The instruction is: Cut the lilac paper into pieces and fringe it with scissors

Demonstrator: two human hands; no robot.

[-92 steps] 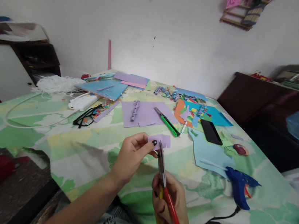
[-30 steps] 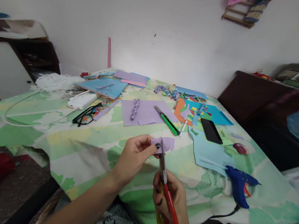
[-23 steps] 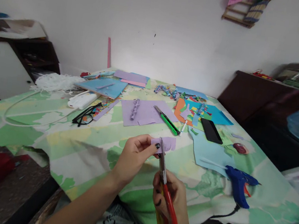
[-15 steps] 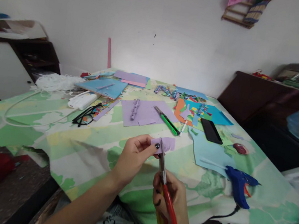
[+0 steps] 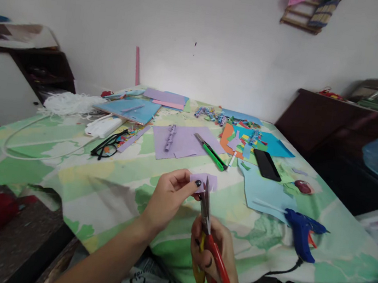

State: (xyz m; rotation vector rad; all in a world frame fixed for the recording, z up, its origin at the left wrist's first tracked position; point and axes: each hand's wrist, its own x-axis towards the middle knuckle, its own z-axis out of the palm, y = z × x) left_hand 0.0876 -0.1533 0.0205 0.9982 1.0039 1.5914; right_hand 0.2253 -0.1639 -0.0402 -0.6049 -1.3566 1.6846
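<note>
Between thumb and fingers, my left hand [image 5: 171, 195] pinches a small strip of purple paper [image 5: 210, 182] whose lower edge has slits in it. My right hand [image 5: 212, 251] grips scissors [image 5: 223, 276] with red and yellow handles. Their blades are a little apart, around the strip just right of my left thumb. Beyond my hands, a green utility knife [image 5: 213, 155] lies across a larger purple sheet [image 5: 190, 134]. A rolled purple paper piece with a ragged edge [image 5: 170, 138] rests on that same sheet.
On the right lie a blue glue gun [image 5: 302, 230], a light blue sheet [image 5: 266, 191] and a black phone [image 5: 267, 165]. Black glasses [image 5: 109, 145], a white power strip [image 5: 102, 125] and white cord [image 5: 71, 104] are on the left. Paper scraps [image 5: 241, 141] lie further back.
The scissor blades have opened wider, and the yellow handle has swung away from the red one. My left hand still holds the strip in nearly the same place.
</note>
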